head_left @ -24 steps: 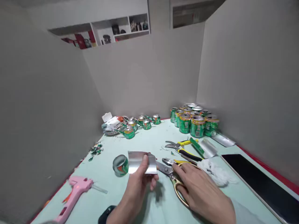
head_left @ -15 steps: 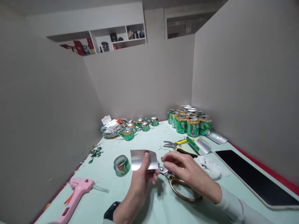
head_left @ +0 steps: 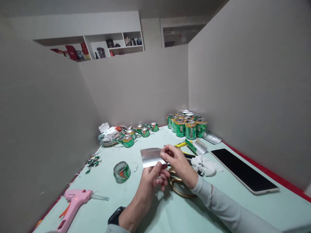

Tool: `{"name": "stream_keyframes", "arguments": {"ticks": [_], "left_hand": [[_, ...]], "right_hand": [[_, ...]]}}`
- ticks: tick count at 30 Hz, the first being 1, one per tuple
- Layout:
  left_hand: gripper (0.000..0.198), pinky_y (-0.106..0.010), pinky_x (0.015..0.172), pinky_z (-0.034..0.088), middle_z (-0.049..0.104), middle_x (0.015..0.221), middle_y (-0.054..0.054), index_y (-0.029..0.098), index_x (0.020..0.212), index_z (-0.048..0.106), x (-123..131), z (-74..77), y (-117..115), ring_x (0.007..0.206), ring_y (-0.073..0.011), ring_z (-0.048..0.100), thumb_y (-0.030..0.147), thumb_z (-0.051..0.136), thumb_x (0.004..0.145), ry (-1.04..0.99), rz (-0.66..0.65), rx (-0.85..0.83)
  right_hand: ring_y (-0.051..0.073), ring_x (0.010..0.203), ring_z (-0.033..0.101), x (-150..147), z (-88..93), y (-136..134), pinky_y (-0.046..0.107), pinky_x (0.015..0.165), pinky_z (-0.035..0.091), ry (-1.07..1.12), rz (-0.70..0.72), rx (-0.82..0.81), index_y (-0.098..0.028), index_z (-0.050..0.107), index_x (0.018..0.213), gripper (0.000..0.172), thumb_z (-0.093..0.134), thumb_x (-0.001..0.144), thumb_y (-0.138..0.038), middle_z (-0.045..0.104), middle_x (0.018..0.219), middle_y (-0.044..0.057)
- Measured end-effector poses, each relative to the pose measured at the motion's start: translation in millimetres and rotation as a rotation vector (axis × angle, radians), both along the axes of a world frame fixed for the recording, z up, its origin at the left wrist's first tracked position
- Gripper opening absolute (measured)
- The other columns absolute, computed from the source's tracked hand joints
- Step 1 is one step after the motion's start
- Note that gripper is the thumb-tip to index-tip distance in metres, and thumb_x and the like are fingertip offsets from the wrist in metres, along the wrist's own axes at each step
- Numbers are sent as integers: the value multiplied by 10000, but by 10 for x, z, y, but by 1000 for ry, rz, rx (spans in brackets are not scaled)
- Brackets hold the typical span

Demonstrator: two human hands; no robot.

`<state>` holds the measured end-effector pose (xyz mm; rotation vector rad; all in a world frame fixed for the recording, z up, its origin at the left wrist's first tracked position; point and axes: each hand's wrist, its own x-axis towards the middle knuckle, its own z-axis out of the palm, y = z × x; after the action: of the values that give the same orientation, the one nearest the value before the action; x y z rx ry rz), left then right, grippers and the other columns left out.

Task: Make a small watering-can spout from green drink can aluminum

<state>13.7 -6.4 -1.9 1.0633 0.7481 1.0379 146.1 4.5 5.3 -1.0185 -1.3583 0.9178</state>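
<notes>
Right of the pink glue gun (head_left: 73, 202) and the cut can (head_left: 121, 171), the left hand (head_left: 152, 179) is pinching the lower edge of the metal sheet (head_left: 151, 157), raised over the table's (head_left: 102, 184) near middle. The right hand (head_left: 178, 161) is closing thumb and fingers on its right end. Gripping the flat faces, clear of cut edges, seems wisest. Scissors (head_left: 181, 191) are lying beneath.

Pale green table (head_left: 155, 213), red edge.
- Left of left hand (head_left: 152, 179): cut can (head_left: 121, 171), upright. Further left and nearer: pink glue gun (head_left: 73, 202). Green scraps (head_left: 92, 160) by the left edge.
- Under right hand (head_left: 178, 161): scissors (head_left: 181, 191).
- Just right of it: white cloth (head_left: 206, 165), then dark tablet (head_left: 243, 171).
- Beyond the hands: pliers (head_left: 181, 144), foil strip (head_left: 199, 146), can cluster (head_left: 186, 124), can pieces (head_left: 136, 131).
</notes>
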Motion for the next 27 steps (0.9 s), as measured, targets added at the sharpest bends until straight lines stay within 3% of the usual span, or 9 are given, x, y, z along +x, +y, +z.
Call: {"name": "stream_keyframes", "arguments": {"ticks": [4,7,11,15,21,24,27], "left_hand": [[473,-218,427,447,674,750,-66,115,861,712,-136,40,119,565,-130,573,537,788,663,-30,83,35],[391,-198,411,431,651,719,-50,119,776,683,-219,50,204,554,-116,561,485,787,685,-25,137,34],[346,-187,415,445,566,644,26,146,771,661,-247,57,235,513,-89,526,421,828,644,-3,176,65],[308,-180,387,427,571,646,35,130,824,684,-215,72,189,453,-66,502,340,831,654,54,160,105],[318,-183,374,410,559,586,58,148,781,621,-157,56,151,407,-73,518,330,834,629,76,208,137],[324,-181,388,405,554,590,72,175,792,582,-145,54,138,419,-76,530,356,812,655,70,278,168],[311,-181,374,370,551,576,80,182,813,585,-150,56,114,390,-67,492,379,790,689,100,332,197]], "right_hand": [[77,537,540,177,-4,182,212,498,472,-1,94,-65,-142,607,907,169,602,948,-306,589,735,-42],[86,592,585,296,3,227,221,523,507,20,134,-86,-139,621,990,170,598,956,-304,633,831,-13],[57,504,516,366,14,180,180,452,447,81,228,-131,-135,614,905,138,611,948,-267,584,725,-50],[38,426,421,360,23,128,153,397,365,197,293,-190,-148,581,805,165,664,900,-253,477,588,-99],[96,621,591,318,88,38,210,609,498,415,297,-212,-169,622,848,362,691,792,-520,595,690,-20],[152,797,649,229,119,-48,255,735,508,435,378,-202,-157,657,884,386,685,783,-529,667,825,44],[181,832,656,102,99,-125,279,743,492,405,439,-199,-141,679,924,384,721,752,-482,691,861,64]]}}
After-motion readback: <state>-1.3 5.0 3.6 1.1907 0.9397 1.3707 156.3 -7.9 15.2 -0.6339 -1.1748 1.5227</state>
